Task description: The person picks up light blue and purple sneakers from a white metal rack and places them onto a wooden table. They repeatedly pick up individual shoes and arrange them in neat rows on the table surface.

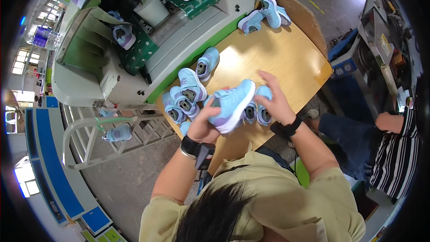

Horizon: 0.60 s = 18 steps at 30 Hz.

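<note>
A light blue sneaker [234,101] with a white and lilac sole is gripped at its heel end by my left hand [204,124]. It is tilted above the wooden table [286,56], toe up and to the right. My right hand [278,104] is just right of the toe, fingers apart, and holds nothing. Under and beside that hand stands another blue sneaker [264,113], partly hidden by my fingers. To the left of the held sneaker, several matching ones crowd together, among them a sneaker [191,84] leaning over its neighbours and a sneaker [208,64] farther back.
A machine [192,29] with green perforated belts carrying sneakers borders the table's far left side. More sneakers [271,13] lie at the far end, by a cardboard edge [309,20]. A metal rack [96,136] stands at left. A person in a striped top [396,157] is at right.
</note>
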Available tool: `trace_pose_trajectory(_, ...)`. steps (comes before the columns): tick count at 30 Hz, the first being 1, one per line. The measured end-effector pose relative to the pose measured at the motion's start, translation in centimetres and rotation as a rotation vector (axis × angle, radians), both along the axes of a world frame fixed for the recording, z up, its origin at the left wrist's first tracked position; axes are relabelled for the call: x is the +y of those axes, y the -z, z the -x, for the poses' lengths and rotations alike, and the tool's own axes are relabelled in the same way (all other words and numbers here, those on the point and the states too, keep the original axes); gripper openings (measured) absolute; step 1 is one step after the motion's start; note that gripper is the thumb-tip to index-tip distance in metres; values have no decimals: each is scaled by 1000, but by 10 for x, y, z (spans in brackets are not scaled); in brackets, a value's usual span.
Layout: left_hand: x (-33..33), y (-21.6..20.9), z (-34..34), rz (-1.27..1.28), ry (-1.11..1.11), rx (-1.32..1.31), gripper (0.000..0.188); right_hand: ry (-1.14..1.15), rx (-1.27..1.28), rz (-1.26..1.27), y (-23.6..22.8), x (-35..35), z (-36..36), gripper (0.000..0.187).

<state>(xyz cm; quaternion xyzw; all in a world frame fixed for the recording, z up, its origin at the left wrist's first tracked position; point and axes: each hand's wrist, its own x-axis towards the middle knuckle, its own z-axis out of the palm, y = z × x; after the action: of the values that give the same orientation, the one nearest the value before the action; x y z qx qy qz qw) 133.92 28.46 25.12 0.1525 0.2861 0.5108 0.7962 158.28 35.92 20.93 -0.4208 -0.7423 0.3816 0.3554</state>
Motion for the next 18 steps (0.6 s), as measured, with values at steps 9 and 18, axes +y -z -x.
trace_pose_trajectory(9,61,-87,101,-367,-935,1018,67,265,-21,277,130,-90,-19,87)
trace_pose_trajectory(18,142,4,191,-318,-1022,1544,77,368,307,487,65,-84,-18,67)
